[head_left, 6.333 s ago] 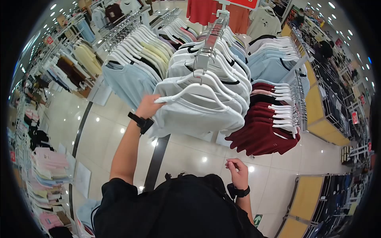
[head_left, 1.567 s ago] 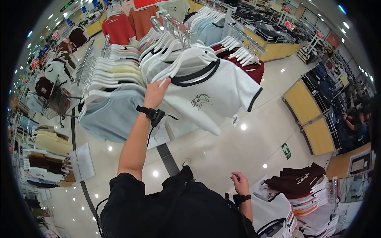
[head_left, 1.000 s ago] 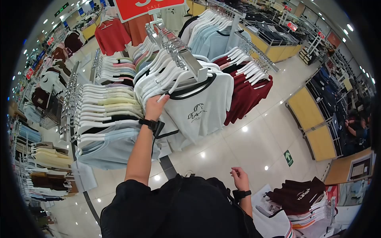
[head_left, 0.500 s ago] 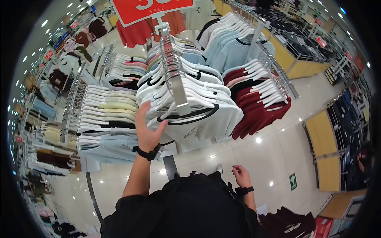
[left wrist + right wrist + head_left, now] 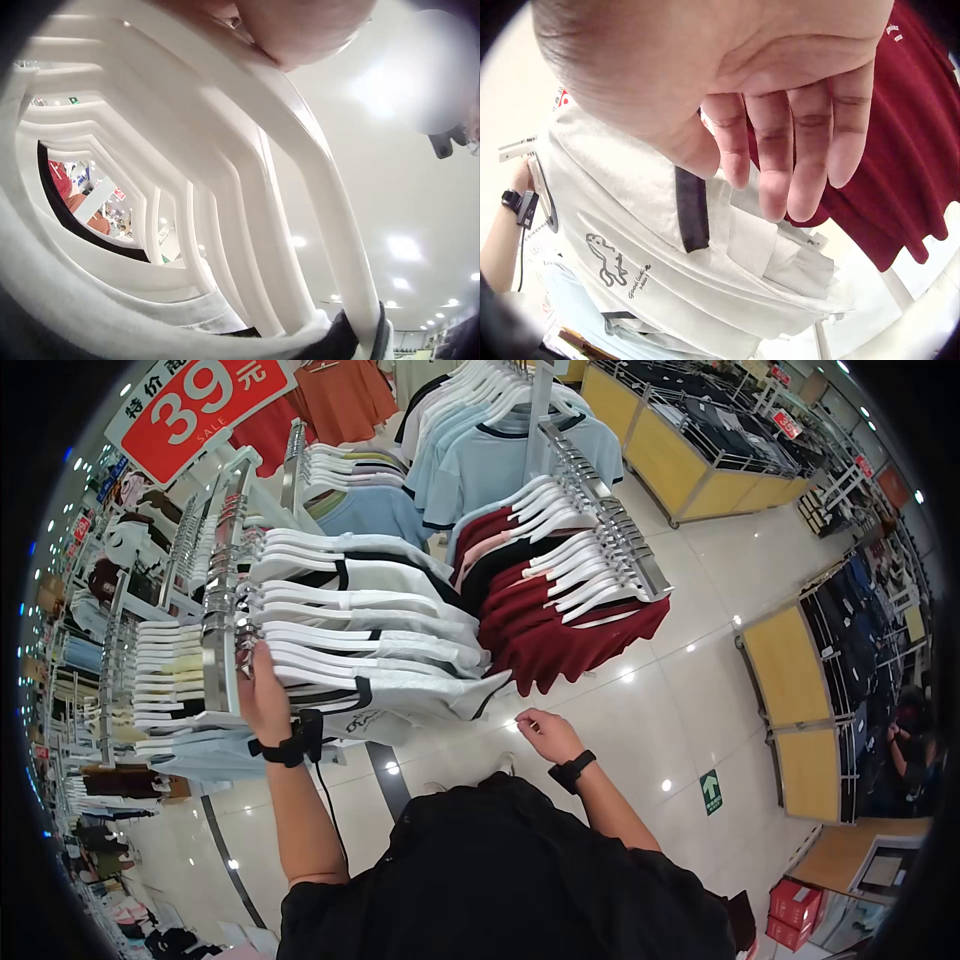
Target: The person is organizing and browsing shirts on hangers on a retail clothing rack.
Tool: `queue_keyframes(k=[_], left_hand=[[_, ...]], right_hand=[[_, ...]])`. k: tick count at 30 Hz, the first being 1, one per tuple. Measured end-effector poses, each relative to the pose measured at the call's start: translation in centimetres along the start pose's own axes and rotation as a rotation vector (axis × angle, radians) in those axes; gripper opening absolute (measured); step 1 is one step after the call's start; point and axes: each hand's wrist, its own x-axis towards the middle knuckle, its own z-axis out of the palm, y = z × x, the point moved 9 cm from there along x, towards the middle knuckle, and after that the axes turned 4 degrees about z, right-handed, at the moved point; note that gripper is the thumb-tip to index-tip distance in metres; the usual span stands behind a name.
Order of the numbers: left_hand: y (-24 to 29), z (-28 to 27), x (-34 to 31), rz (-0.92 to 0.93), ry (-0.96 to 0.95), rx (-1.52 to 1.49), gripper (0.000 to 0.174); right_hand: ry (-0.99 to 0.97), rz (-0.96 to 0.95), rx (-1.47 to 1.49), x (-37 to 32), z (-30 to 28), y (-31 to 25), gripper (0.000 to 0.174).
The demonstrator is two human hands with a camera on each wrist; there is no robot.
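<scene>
Glossy shop floor (image 5: 650, 735) beneath. Front white hanger (image 5: 332, 217) left of head frame, visible length running rightward from my nearer left hand (image 5: 265, 705), fingers touching (clamped? can't tell). Right hand (image 5: 552, 737) holds nothing, fingers loosely bent.

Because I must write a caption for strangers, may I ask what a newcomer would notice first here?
Probably the red sale sign, marked 39, at the head view's upper left. Next, the dark red shirts, hanging right of the row of white shirts. Then the left hand, at the hangers at that row's near end.
</scene>
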Motion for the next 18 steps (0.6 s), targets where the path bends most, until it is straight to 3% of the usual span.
queue_keyframes(k=[3,5,6,7,9,10,11,13,14,16,17,18], left_hand=[[1.3,-0.7,-1.8,-0.015,0.038,0.071,0.038],[4.0,-0.1,-3.4,0.058,0.004,0.017,0.046],[5.7,0.2,-4.3,0.177,-0.054,0.21,0.052],[5.9,0.0,-5.6,0.155,-0.035,0.211,0.049],[8.2,-0.2,-9.1,0.383,-0.012,0.431,0.047],[9.6,-0.6,-11.6,0.5,0.035,0.511,0.036],[9.6,-1.0,-13.3,0.503,0.036,0.508,0.036],[10.9,-1.5,-17.1,0.701,0.053,0.388,0.023],[10.6,-1.2,-18.2,0.696,0.048,0.385,0.023],[6.7,0.1,-19.6,0.254,-0.161,0.026,0.015],[6.9,0.4,-20.7,0.242,-0.157,0.023,0.015],[6.7,2.4,-21.4,0.186,-0.294,0.072,0.016]], right_hand=[[-0.098,-0.05,-0.028,0.2,-0.1,1.0,0.026],[-0.101,-0.064,-0.047,0.4,-0.8,1.7,0.027],[-0.103,-0.075,-0.067,0.5,-1.3,1.9,0.027],[-0.101,-0.085,-0.074,0.4,-1.7,2.0,0.027],[-0.048,-0.068,-0.042,0.1,-3.0,2.3,0.027],[-0.047,-0.072,-0.045,-0.3,-3.5,2.5,0.027],[-0.03,-0.058,-0.043,-0.6,-4.2,2.8,0.027],[-0.008,-0.031,-0.037,-2.1,-4.9,3.8,0.027],[0.02,-0.015,-0.032,-2.9,-5.5,4.3,0.026],[0.049,0.015,-0.037,-4.7,-6.7,5.4,0.025],[0.044,0.019,-0.047,-5.7,-7.1,6.1,0.025],[0.082,0.007,-0.04,-6.3,-7.9,6.8,0.025]])
